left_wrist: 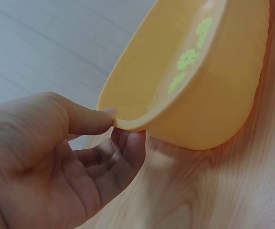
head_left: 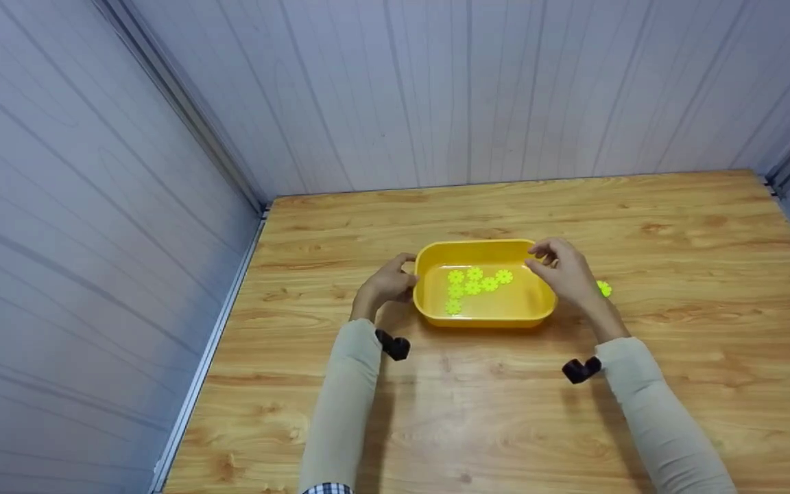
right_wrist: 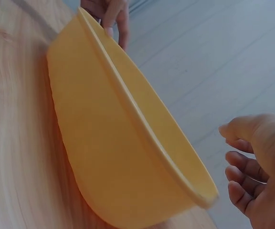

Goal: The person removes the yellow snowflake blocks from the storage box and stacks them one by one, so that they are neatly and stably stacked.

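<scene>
A yellow plastic basin [head_left: 484, 322] stands on the table with several bright yellow-green flower-shaped pieces [head_left: 489, 283] lying on its floor, mostly toward the left. My left hand [head_left: 391, 283] pinches the basin's left rim; in the left wrist view the thumb of that hand [left_wrist: 47, 157] lies on top and the fingers underneath. Over the basin's right end is my right hand [head_left: 563, 269], its fingers loosely bent. In the right wrist view a gap shows between thumb and fingers of this hand [right_wrist: 266, 167], and nothing is seen in it.
One more flower-shaped piece [head_left: 604, 288] lies on the table right of the basin, partly behind the right wrist. The wood-grain table [head_left: 491, 418] is bordered by pale panel walls [head_left: 436, 96] at the back and sides. A small black device [head_left: 581, 370] sits on each wrist.
</scene>
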Demonstrator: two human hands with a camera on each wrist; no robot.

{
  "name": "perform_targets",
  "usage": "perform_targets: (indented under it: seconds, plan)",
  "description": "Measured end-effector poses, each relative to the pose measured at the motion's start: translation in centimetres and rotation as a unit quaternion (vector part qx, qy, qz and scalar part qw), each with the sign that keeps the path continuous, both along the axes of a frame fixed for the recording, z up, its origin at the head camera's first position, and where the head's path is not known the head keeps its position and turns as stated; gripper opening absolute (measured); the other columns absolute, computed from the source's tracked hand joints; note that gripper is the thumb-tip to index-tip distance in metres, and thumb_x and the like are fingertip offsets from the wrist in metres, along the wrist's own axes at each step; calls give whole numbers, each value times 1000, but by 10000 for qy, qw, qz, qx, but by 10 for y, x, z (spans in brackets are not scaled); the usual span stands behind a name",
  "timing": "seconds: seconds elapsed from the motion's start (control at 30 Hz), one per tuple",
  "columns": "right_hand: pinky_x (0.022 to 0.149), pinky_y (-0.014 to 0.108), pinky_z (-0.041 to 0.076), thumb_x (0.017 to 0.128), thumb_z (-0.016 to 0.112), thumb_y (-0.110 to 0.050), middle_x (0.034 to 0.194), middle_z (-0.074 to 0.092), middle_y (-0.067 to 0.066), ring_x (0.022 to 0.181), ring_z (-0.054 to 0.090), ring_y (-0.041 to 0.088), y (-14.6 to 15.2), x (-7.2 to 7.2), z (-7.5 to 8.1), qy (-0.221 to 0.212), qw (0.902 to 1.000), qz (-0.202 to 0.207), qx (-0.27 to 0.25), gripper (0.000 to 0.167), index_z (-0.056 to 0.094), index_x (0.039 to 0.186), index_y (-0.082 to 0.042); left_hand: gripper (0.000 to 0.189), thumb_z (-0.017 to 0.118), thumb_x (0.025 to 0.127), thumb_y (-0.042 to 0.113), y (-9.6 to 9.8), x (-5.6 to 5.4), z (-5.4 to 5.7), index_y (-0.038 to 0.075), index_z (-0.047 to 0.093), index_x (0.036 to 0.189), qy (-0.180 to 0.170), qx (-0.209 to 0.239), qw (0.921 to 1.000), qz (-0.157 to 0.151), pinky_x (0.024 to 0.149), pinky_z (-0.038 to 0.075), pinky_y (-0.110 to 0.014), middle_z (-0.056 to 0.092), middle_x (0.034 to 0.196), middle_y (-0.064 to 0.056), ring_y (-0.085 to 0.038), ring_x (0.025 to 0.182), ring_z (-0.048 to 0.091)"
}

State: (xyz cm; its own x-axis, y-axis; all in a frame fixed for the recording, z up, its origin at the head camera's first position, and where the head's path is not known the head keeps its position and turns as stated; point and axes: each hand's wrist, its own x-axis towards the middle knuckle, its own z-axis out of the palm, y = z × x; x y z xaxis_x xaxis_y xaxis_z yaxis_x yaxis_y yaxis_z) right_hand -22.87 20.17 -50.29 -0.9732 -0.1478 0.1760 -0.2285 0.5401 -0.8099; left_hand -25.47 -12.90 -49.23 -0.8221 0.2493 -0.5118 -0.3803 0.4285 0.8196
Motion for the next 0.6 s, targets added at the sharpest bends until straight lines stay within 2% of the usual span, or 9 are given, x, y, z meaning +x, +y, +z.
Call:
perform_targets:
  seconds: [0.3, 0.47, 0.6]
  plan:
    - [81, 36, 41, 94, 62, -23, 107, 56, 15, 94, 50, 26, -27, -1, 0, -48, 9994, 354, 5, 28, 60, 111, -1, 49, 49, 97, 10, 1, -1, 1, 18, 35, 144, -18, -36, 10000, 27, 91, 48, -49, 55, 93, -12, -21, 76, 54]
    - [81, 37, 42, 93, 64, -20, 105, 56, 16, 92, 52, 26, -39, -1, -4, -32, 9982, 597, 67, 27, 60, 110, 1, 50, 50, 97, 11, 1, 0, 1, 18, 35, 144, -9, -37, 10000, 41, 90, 48, -48, 55, 91, -12, -20, 74, 53]
    - [81, 37, 43, 92, 65, -19, 105, 56, 15, 92, 52, 26, -49, 0, -8, -200, 9969, 747, 162, 29, 61, 111, 2, 49, 49, 97, 10, 1, 2, 1, 18, 36, 143, 33, 12, 10000, 28, 88, 49, -48, 54, 88, -12, -19, 70, 52]
